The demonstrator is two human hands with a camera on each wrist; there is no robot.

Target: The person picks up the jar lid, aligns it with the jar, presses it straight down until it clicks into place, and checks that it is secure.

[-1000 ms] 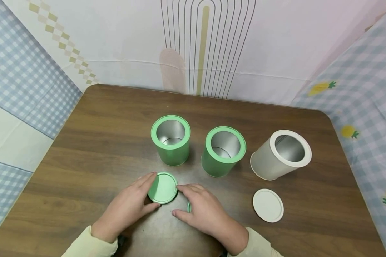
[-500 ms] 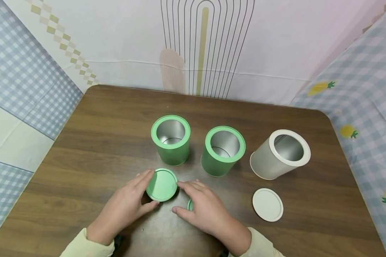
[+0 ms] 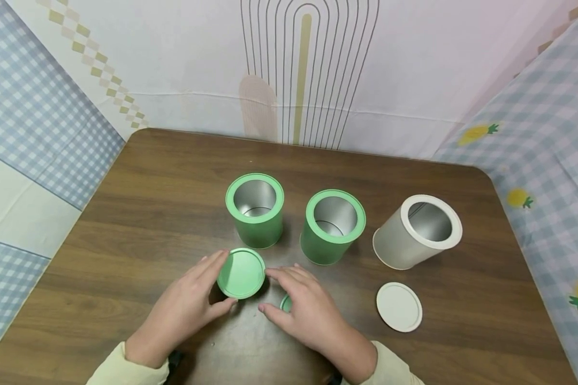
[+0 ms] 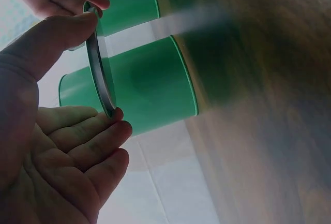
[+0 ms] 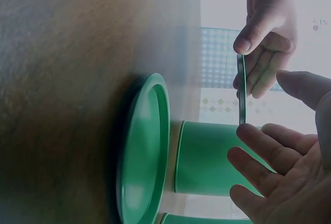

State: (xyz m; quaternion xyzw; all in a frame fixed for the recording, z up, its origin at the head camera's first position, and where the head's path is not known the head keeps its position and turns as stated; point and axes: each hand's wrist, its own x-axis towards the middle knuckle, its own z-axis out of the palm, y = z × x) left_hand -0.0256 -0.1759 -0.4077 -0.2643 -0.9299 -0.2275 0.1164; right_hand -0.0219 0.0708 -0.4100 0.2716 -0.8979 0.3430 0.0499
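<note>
Thumb and fingers of the left hand (image 3: 185, 305) are clamped on the rim of a green lid (image 3: 241, 273), the thumb at the near edge and the fingertips along the far left. The lid sits between the two hands, more firmly in the left one. Being round, it has no long axis; its flat face is turned up toward the head camera. Just beyond it, slightly to the right, stands the left green can (image 3: 260, 232), its mouth uncovered, so the nearest rim lies ahead of the lid, away from the person.

To the right of the lid, the right hand (image 3: 310, 310) has its thumb and fingers spread apart; its index fingertip appears to touch the lid's right edge, without gripping. Beneath this hand the head view gives only a sliver of a second green lid (image 3: 286, 303), while the right wrist view shows far more of it, flat on the table (image 3: 139, 214). That same wrist view catches the held lid edge-on, roughly level and raised off the wood, which the head view does not make plain.

Beyond the right hand is the middle green can (image 3: 324, 250); farther right stands a white can (image 3: 396, 243), with a white lid (image 3: 399, 307) lying in front of it.
</note>
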